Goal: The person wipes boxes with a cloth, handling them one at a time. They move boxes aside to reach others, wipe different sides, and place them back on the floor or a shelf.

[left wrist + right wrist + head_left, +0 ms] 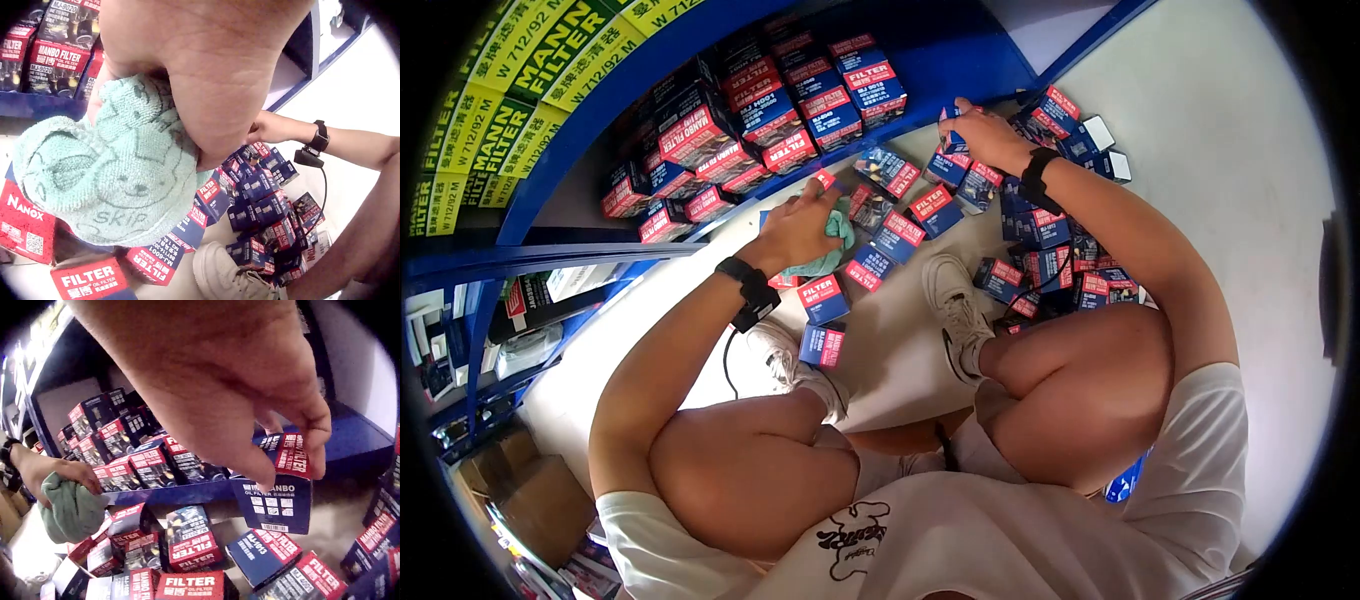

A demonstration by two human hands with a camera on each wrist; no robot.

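Note:
My left hand (793, 236) grips a pale green towel (139, 178) printed with a cartoon face, bunched under the palm. It hovers over several oil filter boxes (821, 297) on the floor. My right hand (992, 140) pinches a blue and red oil filter box (272, 505) between thumb and fingers. That box is in front of the blue shelf edge in the right wrist view, above other boxes. Between the hands, more boxes lie at mixed angles, including a MJ-1013 box (262, 553).
Rows of filter boxes (750, 110) are stacked on the blue shelf (970, 50) ahead. A large heap of boxes (1050, 240) lies by the right foot. Yellow-green cartons (520, 90) stand at upper left. Shoes (955, 315) are planted close to the loose boxes.

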